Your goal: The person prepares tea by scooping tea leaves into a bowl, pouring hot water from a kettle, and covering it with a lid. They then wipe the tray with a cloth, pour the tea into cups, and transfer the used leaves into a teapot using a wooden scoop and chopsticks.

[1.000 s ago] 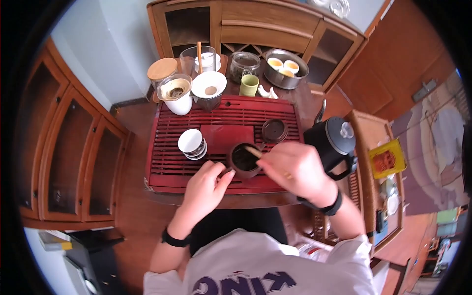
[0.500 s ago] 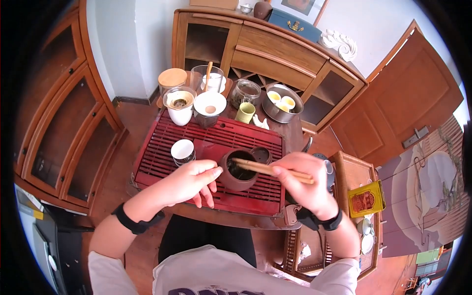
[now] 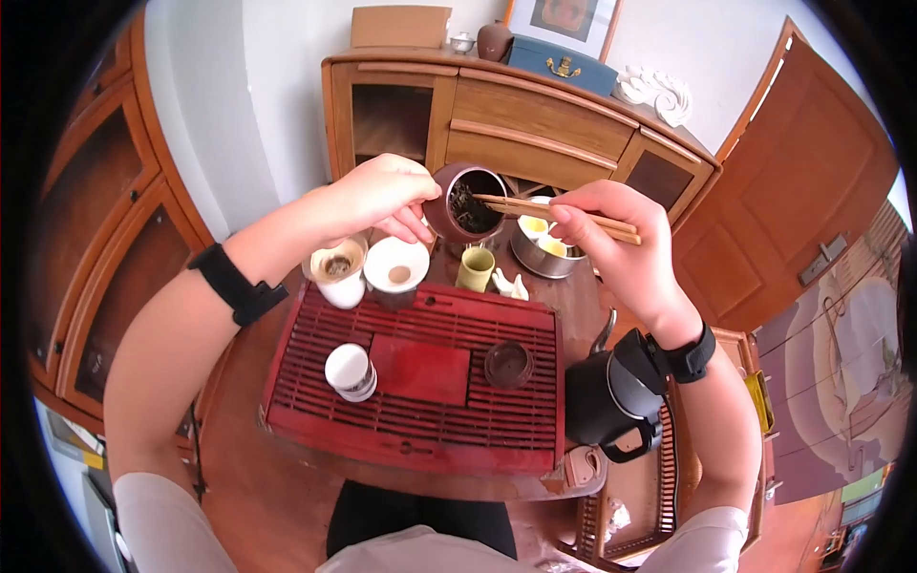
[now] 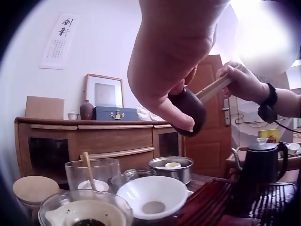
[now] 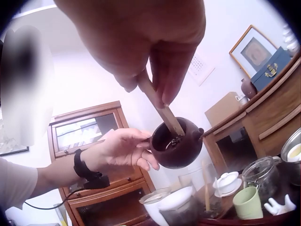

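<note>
Raised above the far edge of the red slatted tray (image 3: 420, 458), a dark brown teapot (image 3: 444, 218) is tilted, its opening toward the head camera. My left hand (image 3: 382, 199) pinches it at its left side. Wet dark leaves (image 3: 468, 205) lie inside. My right hand (image 3: 626, 250) holds wooden tongs (image 3: 564, 214), whose tips reach into the opening; the right wrist view shows the tongs (image 5: 162, 106) among leaves in the pot (image 5: 181, 153). The brown lid (image 3: 508, 364) lies on the tray's right half, and stacked white cups (image 3: 351, 371) stand on its left.
Behind the tray are a white strainer (image 3: 396, 265), a filter holder (image 3: 338, 262), a green cup (image 3: 475, 268), a small white figurine (image 3: 510, 285) and a steel pot (image 3: 546, 258) with yellow-filled cups. A black kettle (image 3: 611, 392) stands at the tray's right.
Both hands have risen and moved away from the body. The teapot has left the tray with my left hand and tilted, while the tongs have stayed inside it. The head view has shifted.
</note>
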Motion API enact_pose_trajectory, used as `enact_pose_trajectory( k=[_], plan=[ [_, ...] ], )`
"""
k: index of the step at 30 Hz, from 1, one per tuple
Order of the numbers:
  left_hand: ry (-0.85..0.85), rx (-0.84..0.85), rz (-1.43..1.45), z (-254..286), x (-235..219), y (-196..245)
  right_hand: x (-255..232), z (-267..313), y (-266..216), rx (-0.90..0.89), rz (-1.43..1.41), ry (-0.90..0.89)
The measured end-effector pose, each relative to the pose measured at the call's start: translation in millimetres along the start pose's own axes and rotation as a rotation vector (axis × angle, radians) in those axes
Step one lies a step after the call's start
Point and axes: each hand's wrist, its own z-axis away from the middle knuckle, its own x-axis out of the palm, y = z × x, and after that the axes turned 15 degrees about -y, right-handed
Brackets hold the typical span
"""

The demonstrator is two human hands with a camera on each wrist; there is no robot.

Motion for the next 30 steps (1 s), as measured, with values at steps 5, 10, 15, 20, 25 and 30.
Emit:
enact_pose_trajectory(
  k=[5, 10, 15, 20, 25, 30],
  plan=[
    [-0.026, -0.013, -0.054, -51, -33, -3, -1, -36, 33, -0.216, 0.223, -0.005],
    [-0.129, -0.014, -0.156, -92, -55, -4, 0, -65, 71, -0.279, 0.354, -0.060],
    [-0.216, -0.018, -0.215, -115, -70, -10, -2, -74, 91, -0.232, 0.258, -0.135],
    [-0.250, -0.023, -0.313, -138, -83, -18, -1, -87, 115, -0.233, 0.371, -0.044],
    [-0.240, -0.015, -0.443, -149, -91, -24, 4, -96, 133, -0.147, 0.340, -0.092],
    [-0.226, -0.012, -0.551, -161, -92, -28, 6, -104, 143, 0.018, 0.285, -0.212]
  ],
)
